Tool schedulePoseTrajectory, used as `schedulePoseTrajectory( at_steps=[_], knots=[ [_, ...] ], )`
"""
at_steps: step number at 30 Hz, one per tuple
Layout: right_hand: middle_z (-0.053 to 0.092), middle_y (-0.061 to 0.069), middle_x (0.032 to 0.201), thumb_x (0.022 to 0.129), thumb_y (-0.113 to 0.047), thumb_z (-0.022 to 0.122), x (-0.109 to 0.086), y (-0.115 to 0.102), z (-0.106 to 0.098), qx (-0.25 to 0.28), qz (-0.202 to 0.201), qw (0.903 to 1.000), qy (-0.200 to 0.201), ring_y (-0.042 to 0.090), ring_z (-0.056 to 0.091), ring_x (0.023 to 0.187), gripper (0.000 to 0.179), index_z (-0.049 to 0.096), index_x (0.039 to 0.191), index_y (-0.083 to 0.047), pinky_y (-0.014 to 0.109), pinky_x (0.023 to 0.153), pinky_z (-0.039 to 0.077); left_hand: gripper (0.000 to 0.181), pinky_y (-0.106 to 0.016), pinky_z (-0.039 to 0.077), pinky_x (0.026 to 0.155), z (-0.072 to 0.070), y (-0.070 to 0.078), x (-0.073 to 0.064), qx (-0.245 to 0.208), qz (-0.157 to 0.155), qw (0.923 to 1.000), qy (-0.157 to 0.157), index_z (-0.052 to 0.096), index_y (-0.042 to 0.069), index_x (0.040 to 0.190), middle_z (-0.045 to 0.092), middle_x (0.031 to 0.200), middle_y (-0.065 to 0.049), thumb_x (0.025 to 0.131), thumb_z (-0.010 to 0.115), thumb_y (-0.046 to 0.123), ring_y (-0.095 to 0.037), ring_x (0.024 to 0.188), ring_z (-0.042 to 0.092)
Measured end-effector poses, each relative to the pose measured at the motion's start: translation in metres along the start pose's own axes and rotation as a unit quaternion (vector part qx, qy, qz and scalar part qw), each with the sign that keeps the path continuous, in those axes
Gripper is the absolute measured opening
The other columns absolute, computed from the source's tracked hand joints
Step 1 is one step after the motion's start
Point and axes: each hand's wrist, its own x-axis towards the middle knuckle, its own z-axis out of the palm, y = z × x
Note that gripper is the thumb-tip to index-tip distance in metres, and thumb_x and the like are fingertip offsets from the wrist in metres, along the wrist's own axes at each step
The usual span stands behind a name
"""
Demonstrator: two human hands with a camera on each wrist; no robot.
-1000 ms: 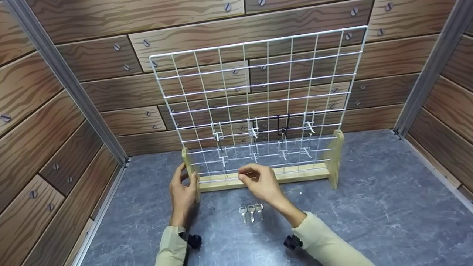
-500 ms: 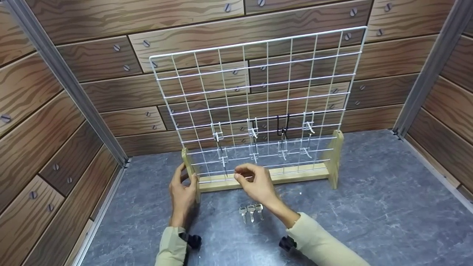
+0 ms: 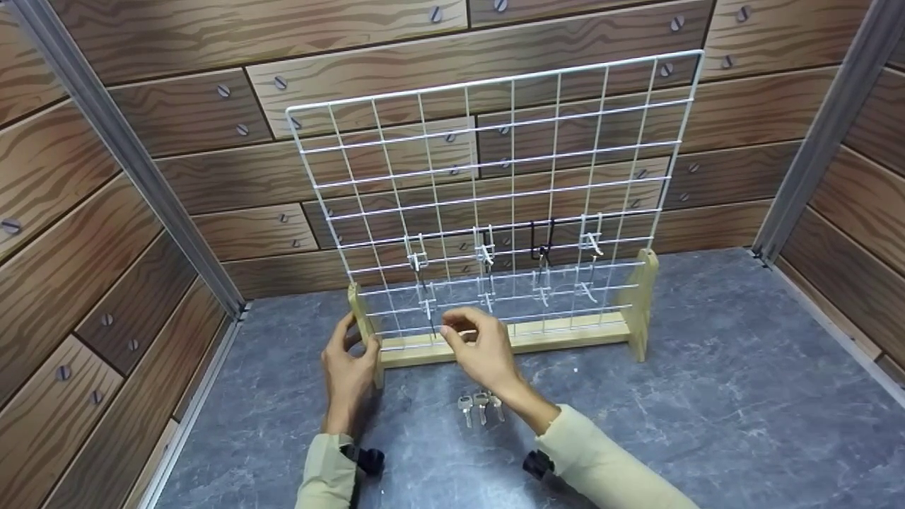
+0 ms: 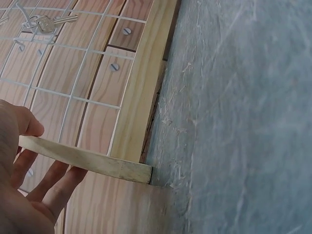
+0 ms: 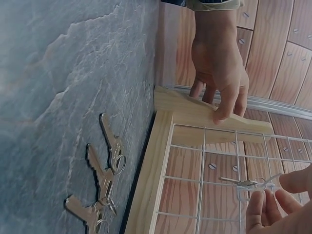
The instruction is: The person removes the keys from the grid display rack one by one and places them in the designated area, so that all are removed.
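My left hand [image 3: 351, 364] grips the left wooden end support [image 4: 87, 160] of the wire grid rack, thumb on one face and fingers on the other. My right hand [image 3: 484, 346] is in front of the rack's lower left part, fingers bent and thumb tip near the index tip. In the right wrist view its fingertips overlap a small white hook [image 5: 269, 185], from which a silver key [image 5: 243, 183] hangs by its ring. I cannot tell whether they pinch anything. The left wrist view shows a key [image 4: 46, 24] on a hook, without my right hand.
Three silver keys with rings, one of them this middle key [image 3: 481, 406], lie on the grey marbled table [image 3: 707, 396] before the rack. More hooks, including a black one [image 3: 542, 247], hang in two rows on the white grid [image 3: 512, 148]. Wood-patterned walls [image 3: 495, 42] stand behind and beside.
My right hand has moved slightly left along the rack, toward the key on the lower left hook, its fingers still bent. My left hand stays on the support; the table keys have not moved.
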Motion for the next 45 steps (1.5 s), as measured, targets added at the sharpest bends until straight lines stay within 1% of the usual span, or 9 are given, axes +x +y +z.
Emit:
schedulePoseTrajectory(
  at_steps=[2, 5, 9, 15, 19, 24, 31, 33, 45],
  knots=[
    [0.077, 0.022, 0.106, 0.095, -0.001, 0.075, 0.002, 0.0, 0.002, -0.001, -0.003, 1.0, 0.004, 0.032, 0.076, 0.094, 0.016, 0.077, 0.11, 0.002, 0.031, 0.081, 0.063, 0.054, -0.032, 0.062, 0.072, -0.001, 0.0, 0.0, 0.001, 0.0, 1.0, -0.001, 0.067, 0.009, 0.142, 0.075, 0.128, -0.016, 0.089, 0.077, -0.001, -0.033, 0.105, 0.077],
    [0.078, 0.02, 0.105, 0.095, 0.0, 0.075, 0.005, -0.001, 0.003, -0.004, -0.003, 1.0, 0.008, 0.032, 0.076, 0.093, 0.016, 0.077, 0.111, 0.002, 0.032, 0.081, 0.063, 0.054, -0.047, 0.064, 0.078, 0.0, 0.0, 0.001, -0.001, 0.009, 1.0, 0.002, 0.068, 0.008, 0.14, 0.076, 0.128, -0.016, 0.088, 0.077, -0.001, -0.035, 0.104, 0.077],
    [0.078, 0.021, 0.105, 0.095, 0.0, 0.074, 0.008, 0.0, 0.006, -0.005, -0.005, 0.9999, 0.009, 0.031, 0.076, 0.092, 0.017, 0.076, 0.111, 0.003, 0.031, 0.081, 0.063, 0.053, -0.06, 0.061, 0.084, 0.001, -0.001, 0.002, -0.009, 0.02, 0.9997, 0.006, 0.069, 0.006, 0.139, 0.076, 0.127, -0.017, 0.087, 0.078, -0.002, -0.035, 0.102, 0.078],
    [0.078, 0.021, 0.106, 0.096, 0.0, 0.073, 0.013, 0.002, 0.011, -0.014, -0.002, 0.9998, 0.01, 0.032, 0.076, 0.093, 0.016, 0.076, 0.111, 0.004, 0.036, 0.082, 0.064, 0.053, -0.055, 0.063, 0.082, 0.0, -0.002, 0.001, -0.008, 0.01, 0.9999, 0.004, 0.068, 0.006, 0.14, 0.076, 0.128, -0.018, 0.088, 0.078, -0.001, -0.035, 0.104, 0.077],
    [0.079, 0.02, 0.106, 0.096, 0.001, 0.072, 0.015, 0.005, 0.014, -0.02, 0.002, 0.9998, 0.01, 0.032, 0.077, 0.095, 0.017, 0.076, 0.112, 0.004, 0.042, 0.084, 0.064, 0.053, -0.057, 0.063, 0.083, 0.0, -0.003, 0.0, -0.009, 0.009, 0.9999, 0.004, 0.068, 0.006, 0.14, 0.076, 0.127, -0.019, 0.088, 0.078, -0.001, -0.036, 0.104, 0.077],
    [0.078, 0.019, 0.107, 0.095, 0.001, 0.072, 0.017, 0.005, 0.016, -0.024, 0.009, 0.9995, 0.017, 0.03, 0.076, 0.094, 0.017, 0.076, 0.112, 0.004, 0.036, 0.083, 0.064, 0.055, -0.057, 0.063, 0.081, 0.0, -0.004, -0.001, -0.012, 0.019, 0.9997, 0.008, 0.068, 0.005, 0.14, 0.077, 0.123, -0.021, 0.087, 0.078, -0.003, -0.037, 0.103, 0.077],
    [0.076, 0.022, 0.109, 0.095, 0.002, 0.072, 0.02, 0.006, 0.02, -0.022, 0.011, 0.9995, 0.022, 0.032, 0.076, 0.095, 0.019, 0.074, 0.114, 0.006, 0.033, 0.086, 0.063, 0.054, -0.029, 0.062, 0.069, -0.001, -0.001, -0.001, -0.016, 0.007, 0.9998, -0.006, 0.067, 0.008, 0.142, 0.077, 0.125, -0.018, 0.09, 0.076, -0.001, -0.033, 0.103, 0.078],
    [0.077, 0.022, 0.108, 0.095, 0.002, 0.071, 0.02, 0.007, 0.021, -0.023, 0.012, 0.9994, 0.024, 0.032, 0.076, 0.095, 0.019, 0.074, 0.114, 0.007, 0.034, 0.086, 0.064, 0.054, -0.027, 0.061, 0.067, -0.001, -0.001, -0.001, -0.016, 0.004, 0.9998, -0.007, 0.067, 0.009, 0.142, 0.076, 0.126, -0.018, 0.09, 0.076, -0.001, -0.032, 0.103, 0.078],
    [0.077, 0.021, 0.105, 0.096, 0.004, 0.07, 0.025, 0.009, 0.026, -0.036, 0.005, 0.9987, 0.036, 0.034, 0.077, 0.092, 0.016, 0.076, 0.11, 0.008, 0.037, 0.084, 0.064, 0.054, -0.043, 0.063, 0.074, -0.001, -0.002, 0.0, -0.011, 0.007, 0.9999, -0.003, 0.067, 0.006, 0.141, 0.077, 0.121, -0.02, 0.089, 0.076, -0.002, -0.033, 0.102, 0.077]
  ],
)
